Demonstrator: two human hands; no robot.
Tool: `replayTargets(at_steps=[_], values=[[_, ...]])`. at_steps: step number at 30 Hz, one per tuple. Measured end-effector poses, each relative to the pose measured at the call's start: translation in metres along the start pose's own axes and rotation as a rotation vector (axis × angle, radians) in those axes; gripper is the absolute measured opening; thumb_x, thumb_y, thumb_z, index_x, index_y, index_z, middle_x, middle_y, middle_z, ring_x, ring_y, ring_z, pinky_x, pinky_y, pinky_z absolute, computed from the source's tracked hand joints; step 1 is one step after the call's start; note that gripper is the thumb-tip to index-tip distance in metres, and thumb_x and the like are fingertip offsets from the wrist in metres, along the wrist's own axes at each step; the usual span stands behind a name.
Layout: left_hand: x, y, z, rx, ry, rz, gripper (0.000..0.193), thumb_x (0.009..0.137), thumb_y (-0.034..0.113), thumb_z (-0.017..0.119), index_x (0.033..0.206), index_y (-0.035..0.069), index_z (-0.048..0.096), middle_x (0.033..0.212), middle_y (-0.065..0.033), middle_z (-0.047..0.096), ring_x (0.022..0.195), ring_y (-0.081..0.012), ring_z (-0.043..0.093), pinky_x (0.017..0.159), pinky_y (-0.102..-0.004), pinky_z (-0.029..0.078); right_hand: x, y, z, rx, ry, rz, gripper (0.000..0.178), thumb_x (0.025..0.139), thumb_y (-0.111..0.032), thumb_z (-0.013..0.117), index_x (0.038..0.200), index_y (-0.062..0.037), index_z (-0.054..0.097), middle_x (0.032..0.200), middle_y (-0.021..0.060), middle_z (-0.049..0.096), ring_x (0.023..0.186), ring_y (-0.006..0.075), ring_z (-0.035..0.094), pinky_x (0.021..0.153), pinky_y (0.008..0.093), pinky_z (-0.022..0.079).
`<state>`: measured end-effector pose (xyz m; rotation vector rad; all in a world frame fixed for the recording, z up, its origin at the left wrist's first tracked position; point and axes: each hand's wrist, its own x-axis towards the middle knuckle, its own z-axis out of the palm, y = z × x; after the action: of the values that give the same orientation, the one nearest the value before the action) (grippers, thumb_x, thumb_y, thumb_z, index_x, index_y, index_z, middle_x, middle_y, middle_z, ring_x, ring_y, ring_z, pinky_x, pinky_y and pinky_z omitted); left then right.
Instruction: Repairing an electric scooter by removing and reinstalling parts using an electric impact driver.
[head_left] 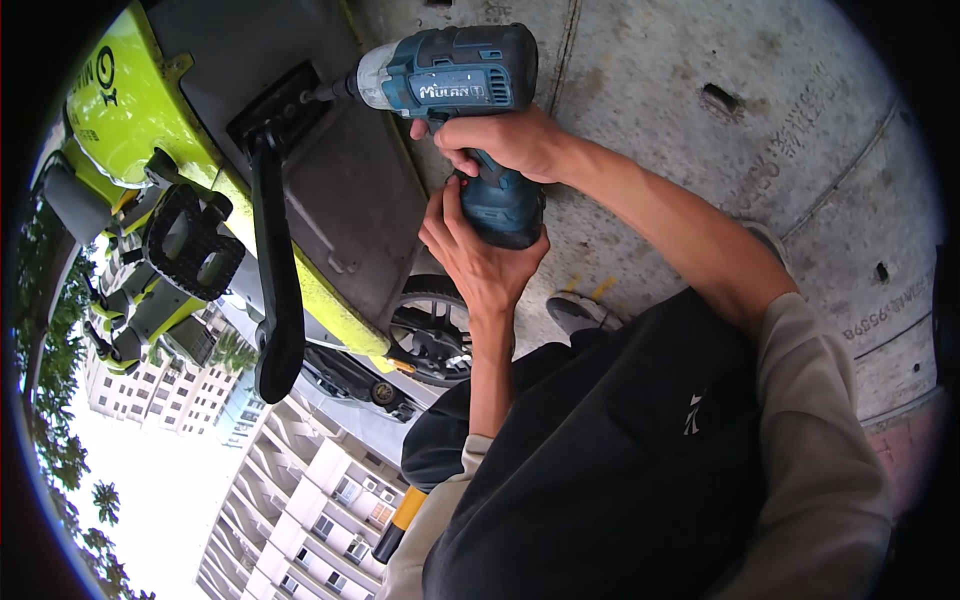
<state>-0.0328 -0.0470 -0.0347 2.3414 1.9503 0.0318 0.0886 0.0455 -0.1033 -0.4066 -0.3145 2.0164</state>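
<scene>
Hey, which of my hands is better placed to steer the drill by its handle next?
Probably your right hand: it wraps the handle, just below the body of the drill. Your left hand sits lower, against the battery base, so it looks better suited to support.

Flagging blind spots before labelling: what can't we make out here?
All in the head view:
- Whether the trigger of the drill is pressed: right hand mostly covers it.
- Left palm: behind the back of the left hand.
- Seating of the drill bit: too small.
- Part of the wheel: behind the left forearm.
</scene>
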Motion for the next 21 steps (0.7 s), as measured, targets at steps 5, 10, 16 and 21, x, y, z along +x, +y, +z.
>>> replayTargets(at_steps=[5,10,16,21], values=[[0.004,-0.001,-0.001,0.019,-0.014,-0.002,0.097,0.053,0.021,0.084,0.138,0.006,0.039,0.126,-0.0185,0.047,0.116,-0.0368,0.046,0.101,-0.0484,0.035,0.007,0.003,-0.003,0.062,-0.012,0.025,0.024,0.081,-0.008,0.058,0.102,0.0032,0.062,0.063,0.0032,0.054,0.054,0.0101,0.050,0.056,0.0258,0.041],[0.006,0.005,-0.012,0.072,-0.006,-0.032,0.095,0.053,0.021,0.083,0.137,0.006,0.041,0.126,-0.0169,0.048,0.117,-0.0365,0.045,0.101,-0.0484,0.036,0.011,-0.001,0.000,0.108,-0.045,0.038,0.023,0.082,-0.010,0.058,0.102,0.0021,0.061,0.063,0.0030,0.054,0.054,0.0104,0.050,0.057,0.0265,0.042],[0.011,0.029,-0.066,0.132,-0.218,-0.126,0.094,0.052,0.021,0.082,0.137,0.011,0.044,0.126,-0.0136,0.050,0.118,-0.0352,0.046,0.101,-0.0469,0.036,0.000,-0.004,0.015,0.315,0.041,0.185,0.022,0.084,-0.013,0.058,0.101,-0.0005,0.059,0.066,0.0022,0.052,0.056,0.0112,0.049,0.056,0.0277,0.043],[0.015,0.032,-0.091,0.170,-0.291,-0.152,0.095,0.050,0.020,0.083,0.138,0.012,0.045,0.126,-0.0135,0.050,0.117,-0.0351,0.047,0.100,-0.0469,0.037,-0.004,-0.009,0.027,0.416,0.072,0.217,0.021,0.084,-0.014,0.058,0.102,-0.0018,0.058,0.069,0.0015,0.050,0.059,0.0117,0.048,0.055,0.0276,0.043]])
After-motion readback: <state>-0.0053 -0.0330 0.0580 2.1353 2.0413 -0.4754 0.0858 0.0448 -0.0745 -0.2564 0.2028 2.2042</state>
